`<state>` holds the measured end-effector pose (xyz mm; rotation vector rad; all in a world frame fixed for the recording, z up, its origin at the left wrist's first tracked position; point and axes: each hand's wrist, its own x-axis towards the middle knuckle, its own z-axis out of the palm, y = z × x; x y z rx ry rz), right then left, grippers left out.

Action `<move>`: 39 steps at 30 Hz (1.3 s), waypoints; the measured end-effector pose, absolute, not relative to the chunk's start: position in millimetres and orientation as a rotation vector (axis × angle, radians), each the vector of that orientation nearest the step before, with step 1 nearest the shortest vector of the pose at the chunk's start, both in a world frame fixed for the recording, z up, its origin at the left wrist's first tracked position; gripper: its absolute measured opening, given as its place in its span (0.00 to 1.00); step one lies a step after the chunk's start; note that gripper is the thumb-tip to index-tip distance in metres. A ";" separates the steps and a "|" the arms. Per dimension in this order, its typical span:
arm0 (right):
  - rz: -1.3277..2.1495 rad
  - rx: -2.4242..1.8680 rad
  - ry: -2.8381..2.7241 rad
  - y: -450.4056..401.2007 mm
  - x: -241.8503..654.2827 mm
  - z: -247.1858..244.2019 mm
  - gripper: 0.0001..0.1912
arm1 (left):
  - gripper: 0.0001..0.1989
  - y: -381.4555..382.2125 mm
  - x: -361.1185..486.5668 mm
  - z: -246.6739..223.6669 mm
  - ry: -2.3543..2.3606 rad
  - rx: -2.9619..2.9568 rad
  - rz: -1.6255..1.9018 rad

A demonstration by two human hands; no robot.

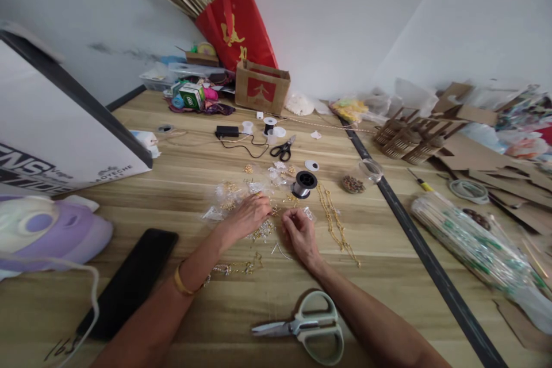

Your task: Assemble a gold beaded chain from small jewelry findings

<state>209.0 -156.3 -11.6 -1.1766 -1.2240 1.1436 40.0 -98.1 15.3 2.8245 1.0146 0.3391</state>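
Note:
My left hand (pixel 249 215) reaches in over the small beads, its fingers bent and drawn together; whatever they pinch is too small to make out. Across from it, my right hand (pixel 299 233) rests on the wood with thumb and fingers curled closed, their contents hidden. Between and below the hands lies a pile of tiny silver and gold beads (pixel 263 231). Small clear plastic bags (pixel 227 191) are beside my left hand. A spool of fine wire (pixel 304 184) stands just beyond my right hand. Gold chains (pixel 330 213) stretch to its right, and a beaded chain (pixel 237 267) lies nearer me.
Pale-handled scissors (pixel 308 325) lie close to my right forearm, a black phone (pixel 129 282) by my left. Black scissors (pixel 282 149) and a dish of brown beads (pixel 353 184) are farther back. A white box (pixel 64 121) stands left; wrapped sticks (pixel 466 241) lie right.

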 end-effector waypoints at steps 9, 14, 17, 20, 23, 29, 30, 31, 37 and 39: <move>1.153 -1.185 -1.218 -156.1 209.1 -13.6 0.15 | 0.10 -102.5 42.5 11.8 0.979 2.919 0.287; 1.156 -1.183 -1.210 -155.9 209.4 -14.8 0.15 | 0.08 -105.8 42.0 13.2 0.955 2.949 0.256; 1.145 -1.184 -1.228 -155.7 209.8 -15.0 0.14 | 0.09 -106.4 41.9 13.8 0.961 2.939 0.239; 1.142 -1.183 -1.235 -155.6 210.2 -15.0 0.15 | 0.09 -105.1 41.0 11.0 0.968 2.921 0.260; 1.152 -1.178 -1.227 -155.7 210.1 -14.8 0.15 | 0.08 -101.1 39.2 5.8 0.966 2.900 0.290; 1.143 -1.178 -1.211 -156.2 209.1 -13.4 0.15 | 0.10 -94.9 38.3 6.7 1.004 2.864 0.324; 1.146 -1.178 -1.211 -156.3 209.1 -13.5 0.15 | 0.10 -95.2 38.7 8.2 1.002 2.858 0.325; 1.149 -1.180 -1.211 -156.2 209.2 -13.7 0.15 | 0.10 -96.0 39.2 9.6 0.996 2.854 0.326; 1.150 -1.178 -1.219 -154.9 210.2 -17.3 0.14 | 0.09 -102.0 43.3 14.0 0.982 2.870 0.303; 1.153 -1.172 -1.214 -154.9 210.2 -17.5 0.14 | 0.09 -103.2 45.0 15.6 0.988 2.877 0.275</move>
